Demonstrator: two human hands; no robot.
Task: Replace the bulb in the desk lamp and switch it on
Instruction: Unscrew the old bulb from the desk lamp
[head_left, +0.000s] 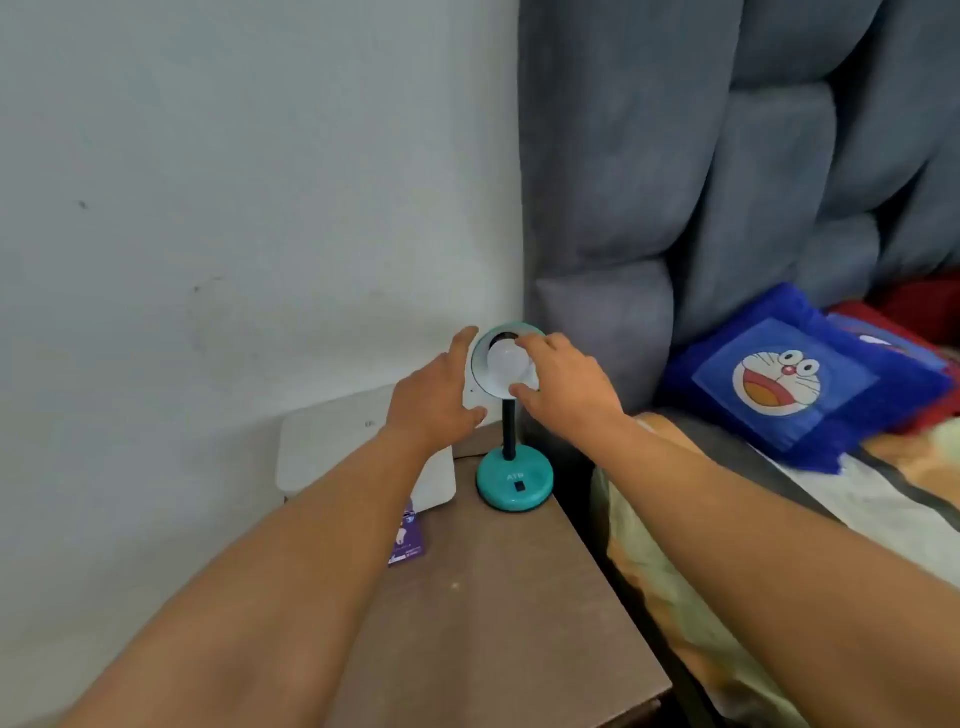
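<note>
A small desk lamp stands on a brown bedside table (498, 597). It has a teal round base (514, 480) with a black switch, a black stem, and a teal shade (480, 364) that faces me. A white bulb (506, 361) sits inside the shade. My left hand (434, 397) grips the shade's left rim, thumb below and fingers over the top. The fingers of my right hand (563, 382) wrap the bulb from the right.
A white box (332, 441) and a purple bulb package (408, 540) lie at the table's left, near the wall. A grey padded headboard (727, 182) and a bed with a blue cartoon cushion (795, 379) are on the right.
</note>
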